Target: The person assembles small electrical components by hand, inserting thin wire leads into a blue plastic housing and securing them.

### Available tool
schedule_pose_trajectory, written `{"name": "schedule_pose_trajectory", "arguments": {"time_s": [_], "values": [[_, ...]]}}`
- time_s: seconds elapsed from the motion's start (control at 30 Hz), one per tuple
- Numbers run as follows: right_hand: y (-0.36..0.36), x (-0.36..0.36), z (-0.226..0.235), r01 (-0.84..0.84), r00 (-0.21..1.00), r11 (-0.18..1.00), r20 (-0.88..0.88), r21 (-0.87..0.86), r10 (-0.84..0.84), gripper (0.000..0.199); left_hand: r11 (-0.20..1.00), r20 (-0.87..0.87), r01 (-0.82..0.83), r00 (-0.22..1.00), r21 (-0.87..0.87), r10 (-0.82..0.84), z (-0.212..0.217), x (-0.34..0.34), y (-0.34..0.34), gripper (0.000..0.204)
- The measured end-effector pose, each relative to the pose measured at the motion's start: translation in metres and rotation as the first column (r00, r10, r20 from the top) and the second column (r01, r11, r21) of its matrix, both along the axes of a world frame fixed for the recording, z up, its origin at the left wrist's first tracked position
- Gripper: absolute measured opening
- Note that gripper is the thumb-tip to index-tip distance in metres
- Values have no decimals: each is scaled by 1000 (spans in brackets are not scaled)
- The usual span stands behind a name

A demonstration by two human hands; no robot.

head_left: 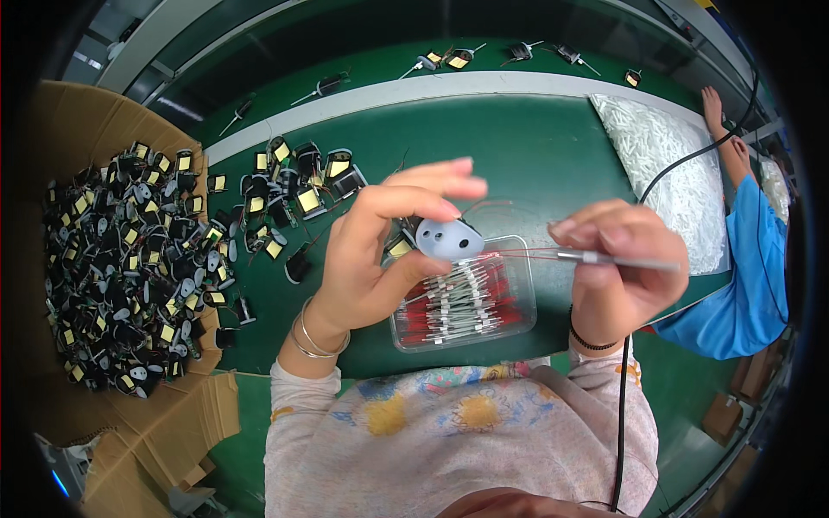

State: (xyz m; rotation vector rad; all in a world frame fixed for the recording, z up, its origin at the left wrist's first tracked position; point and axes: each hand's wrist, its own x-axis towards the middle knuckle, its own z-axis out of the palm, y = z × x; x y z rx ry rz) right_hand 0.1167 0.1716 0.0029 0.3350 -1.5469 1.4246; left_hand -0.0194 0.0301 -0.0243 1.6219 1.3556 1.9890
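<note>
The left hand (367, 250) pinches a small grey-capped part (449, 239), its holes facing right. The right hand (617, 259) grips a thin grey tube (604, 259) lying level and pointing left at the cap, above the clear tray (518, 293) near the table's front edge.

Factory assembly line, electronics. Green workbench (535, 147) with white stripe (432, 86) running left-right, far side. Big cardboard box (78, 129) at left, full of small black coil parts with yellow tape (121, 268); more of same heaped loose (289, 198) on bench. Clear plastic tray (518, 324) of red-and-grey leaded components, near centre. Bag of white tube pieces (673, 164) at right. Second worker's blue sleeve (743, 285) at far right, same bench. Finished parts (458, 59) spaced along far lane.
</note>
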Motion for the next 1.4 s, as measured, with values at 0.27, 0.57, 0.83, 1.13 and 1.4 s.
{"name": "schedule_pose_trajectory", "arguments": {"time_s": [0.27,0.57,0.83,1.13,1.4], "values": [[-9,13,19,203,944,874,149,441,-294,31,996,-183,-89,980,-21,84,-2,2,-2,38],[-6,12,16,194,955,858,106,476,-275,35,994,-233,-112,966,6,110,-1,3,-1,41],[-7,14,15,224,956,846,59,484,-286,38,982,-360,-175,923,-71,138,10,0,-4,41],[-8,13,14,207,957,838,73,504,-281,36,972,-321,-231,918,44,232,3,4,0,38],[-13,13,10,301,933,761,-13,575,-359,34,945,-440,-318,839,78,319,3,4,-2,40]]}}
